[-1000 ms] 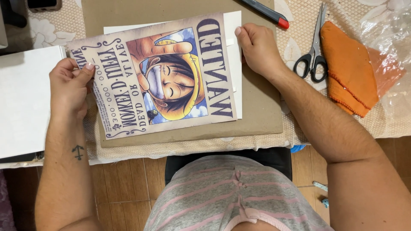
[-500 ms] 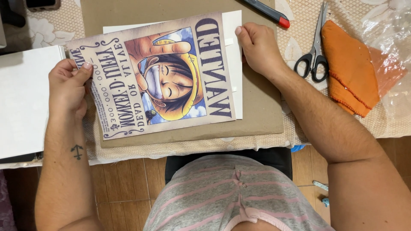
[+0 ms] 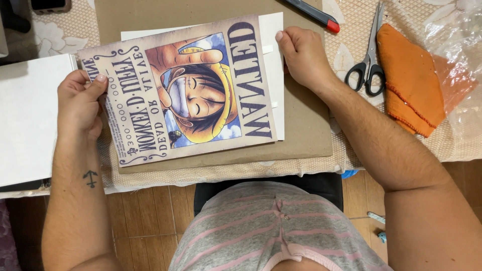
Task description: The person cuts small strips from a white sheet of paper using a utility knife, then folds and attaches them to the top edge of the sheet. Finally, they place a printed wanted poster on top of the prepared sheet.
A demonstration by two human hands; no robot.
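Note:
A printed cartoon poster [image 3: 186, 90], showing a character in a yellow straw hat, lies slightly tilted over a white sheet [image 3: 275, 60] on a brown cardboard sheet [image 3: 306, 130]. My left hand [image 3: 80, 103] pinches the poster's left edge between thumb and fingers. My right hand [image 3: 301, 55] rests at the right edge, fingertips on the white sheet beside the poster's corner.
Black-handled scissors [image 3: 369, 55] and a folded orange cloth [image 3: 409, 80] lie to the right, with clear plastic [image 3: 457, 35] beyond. A red and black cutter [image 3: 314, 12] lies at the top. A white board [image 3: 27, 115] is at the left. A lace tablecloth [image 3: 211, 170] covers the table.
The poster has rotated very slightly under my hands; both hands stay at its edges.

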